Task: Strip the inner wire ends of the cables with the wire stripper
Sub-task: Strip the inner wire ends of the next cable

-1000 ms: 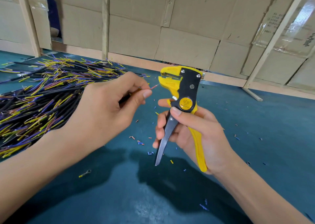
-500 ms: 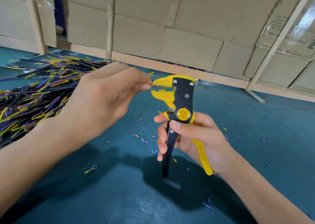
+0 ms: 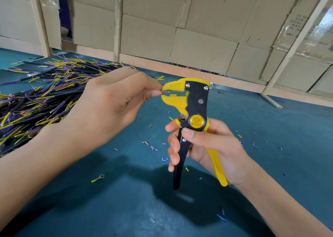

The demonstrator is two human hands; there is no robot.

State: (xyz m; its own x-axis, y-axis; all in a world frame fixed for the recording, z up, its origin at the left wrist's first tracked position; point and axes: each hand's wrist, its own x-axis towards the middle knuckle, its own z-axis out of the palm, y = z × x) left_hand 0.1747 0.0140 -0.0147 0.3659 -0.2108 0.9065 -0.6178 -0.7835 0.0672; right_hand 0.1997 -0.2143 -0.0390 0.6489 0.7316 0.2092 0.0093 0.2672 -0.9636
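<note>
My right hand (image 3: 207,146) grips the handles of a yellow and black wire stripper (image 3: 194,114), held upright with its yellow jaws facing left and slightly apart. My left hand (image 3: 111,103) pinches a cable, and its thin red inner wire (image 3: 165,91) pokes between the jaws. A yellow inner wire (image 3: 160,78) sticks out above my fingers. The cable's black sheath is hidden under my hand.
A large pile of black cables (image 3: 41,96) with yellow, blue and purple inner wires lies at the left on the teal table (image 3: 108,209). Small insulation scraps (image 3: 153,148) and a ring terminal (image 3: 98,178) lie scattered. A cardboard wall (image 3: 198,43) stands behind.
My left hand has brought the red wire end rightward into the stripper's jaws. The stripper stayed upright in my right hand, and the view shifted slightly.
</note>
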